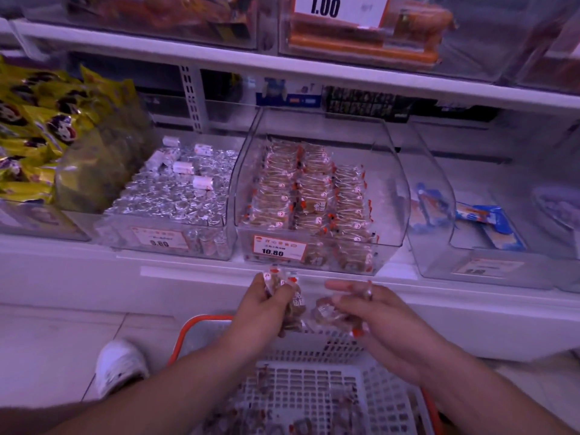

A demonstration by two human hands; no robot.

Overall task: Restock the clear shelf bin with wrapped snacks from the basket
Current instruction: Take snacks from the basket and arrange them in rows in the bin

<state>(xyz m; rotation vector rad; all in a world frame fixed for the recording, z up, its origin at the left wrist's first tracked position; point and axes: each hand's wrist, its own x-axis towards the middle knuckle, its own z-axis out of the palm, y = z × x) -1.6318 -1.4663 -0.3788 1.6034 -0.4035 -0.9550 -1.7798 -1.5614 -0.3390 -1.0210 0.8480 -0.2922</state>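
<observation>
Partway through restocking, with both hands full.
Already the clear bin [320, 196] on the shelf holds rows of wrapped snacks [301, 186], with bare room along its right side. My left hand [266, 304] grips a few snacks and my right hand [361, 304] pinches another, both just below the bin; more lie in the basket [314, 390] beneath.

Basket [314, 376] white, orange-rimmed; snacks [309, 196] brown.

Shelf bins above, basket below

The clear shelf bin [320, 196] stands between two other bins [169, 196] – rows of wrapped snacks [301, 189] lie in it; below, before the shelf, the basket [314, 384] sits – both hands [266, 304] [370, 312] above it.
</observation>
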